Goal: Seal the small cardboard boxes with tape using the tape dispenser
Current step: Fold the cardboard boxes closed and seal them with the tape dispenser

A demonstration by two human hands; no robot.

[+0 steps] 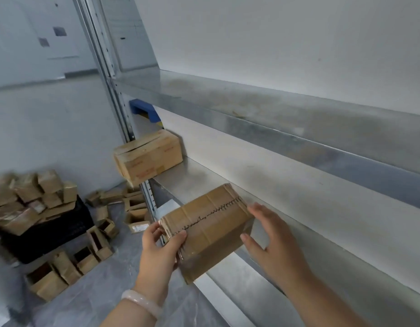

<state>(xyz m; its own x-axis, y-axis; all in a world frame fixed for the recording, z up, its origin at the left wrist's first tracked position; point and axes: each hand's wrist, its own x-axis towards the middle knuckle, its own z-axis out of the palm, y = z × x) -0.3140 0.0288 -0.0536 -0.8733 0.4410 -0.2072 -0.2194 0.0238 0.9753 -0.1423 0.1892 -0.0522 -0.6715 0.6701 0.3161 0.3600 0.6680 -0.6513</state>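
Setting the taped box [207, 232] on the lower shelf [192, 177]: left grip [160, 245] pinches its near end, right grip [271, 236] rests spread against its side; next, likely, sliding it inward and releasing.

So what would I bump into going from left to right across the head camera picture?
A black crate piled with small boxes → printed cardboard box → taped box → right hand.
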